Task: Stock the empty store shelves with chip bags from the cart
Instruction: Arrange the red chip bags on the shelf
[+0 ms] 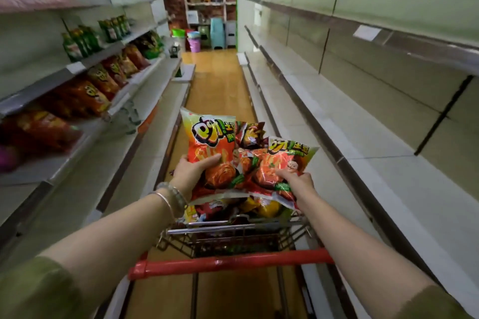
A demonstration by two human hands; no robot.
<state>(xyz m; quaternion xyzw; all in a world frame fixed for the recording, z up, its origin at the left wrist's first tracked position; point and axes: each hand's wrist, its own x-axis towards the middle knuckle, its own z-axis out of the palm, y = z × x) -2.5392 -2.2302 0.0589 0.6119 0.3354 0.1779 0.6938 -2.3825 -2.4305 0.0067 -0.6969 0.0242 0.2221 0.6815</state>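
To my left, the stocked shelves [85, 67] carry a row of orange bags [99, 90] under green bottles [80, 43], all smeared by blur. The left hand [193, 171] grips the lower edge of the left chip bag [210, 142], which stands upright. The thumb lies across its front, and the fingers are out of sight behind it.

Both bags are raised just above the shopping cart [233, 264], with more bags heaped in the basket beneath. The right hand [295, 179] clutches the bottom of the right chip bag [282, 166], which tilts rightward.

This looks like the pick-up step, with two bags lifted and neither placed. The next move, I'd judge, is a turn to the empty shelves [363, 137] on the right, standing each bag on a board.

A dark bag [250, 134] between the two may be held or just lying on the heap; I cannot tell. How full the cart is, the raised bags hide.
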